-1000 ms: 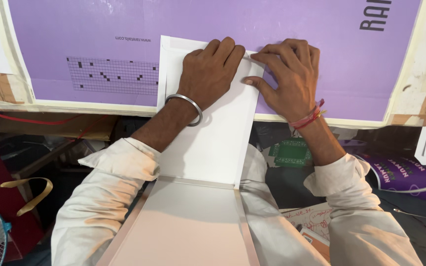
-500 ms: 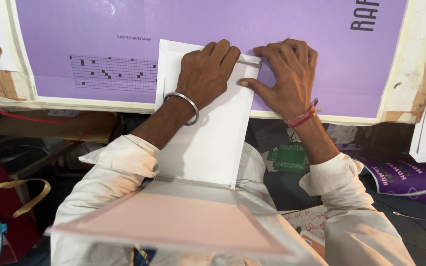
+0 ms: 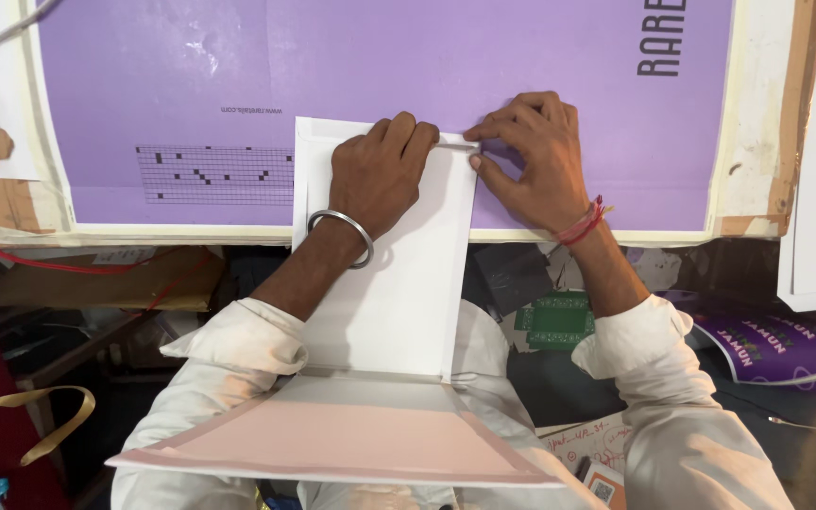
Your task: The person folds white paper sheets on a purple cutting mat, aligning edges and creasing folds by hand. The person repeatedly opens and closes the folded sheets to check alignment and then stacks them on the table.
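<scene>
Gold ribbon loop (image 3: 44, 416) hangs low at left. Left hand (image 3: 380, 175), steel bangle (image 3: 340, 236) on wrist, presses flat on white folded cardboard panel (image 3: 399, 283), no grip, fingers curled at its top edge. Panel lies half on purple printed sheet (image 3: 380, 76) covering the surface, pink flap (image 3: 342, 439) toward the body. Right hand (image 3: 531, 161) pinches the panel's top right corner, narrow grip.

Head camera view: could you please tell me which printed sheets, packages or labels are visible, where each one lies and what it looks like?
Purple sheet: covers the worktop, large rectangle with dark lettering and a small chequered grid at left.
White card: under both hands, plain, folded, pink flap nearest the person.
Green box: below the table edge, right of centre, small, patterned border.
Purple package: lower right, curved, pale lettering.
Handwritten paper: bottom right, white with red pen.
</scene>
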